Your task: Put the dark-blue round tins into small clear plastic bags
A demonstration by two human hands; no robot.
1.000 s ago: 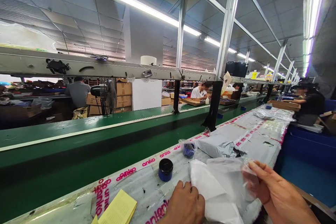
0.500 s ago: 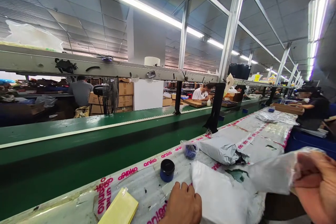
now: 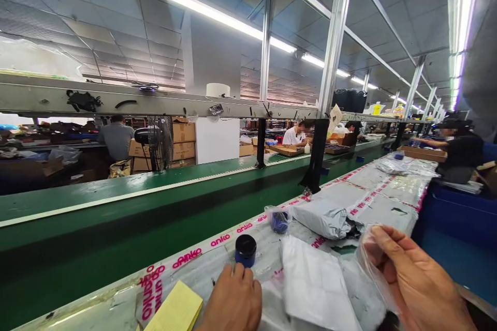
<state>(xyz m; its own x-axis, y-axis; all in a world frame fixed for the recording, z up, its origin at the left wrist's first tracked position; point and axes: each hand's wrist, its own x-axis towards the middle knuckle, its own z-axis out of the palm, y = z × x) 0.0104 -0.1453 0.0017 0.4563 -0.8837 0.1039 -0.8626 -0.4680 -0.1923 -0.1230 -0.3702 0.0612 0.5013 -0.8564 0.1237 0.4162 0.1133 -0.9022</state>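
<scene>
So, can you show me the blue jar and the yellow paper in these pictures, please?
Blue jar (image 3: 245, 243), head view, on its black lid.
Yellow paper (image 3: 176, 307), head view, on its top face.

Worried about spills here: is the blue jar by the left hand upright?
Upright: the blue jar stands on its base, black lid level on top, beside the left hand.

1. On our bench, the jar stands just beside our left hand, with a notepad at lower left.
2. Behind the jar lies a small plastic bag, and a mailer lies to its right.
3. A flat packet lies between our left hand and our right hand, below the mailer.
4. Beyond the bench, a conveyor runs along the left, and a co-worker sits at far right.
</scene>
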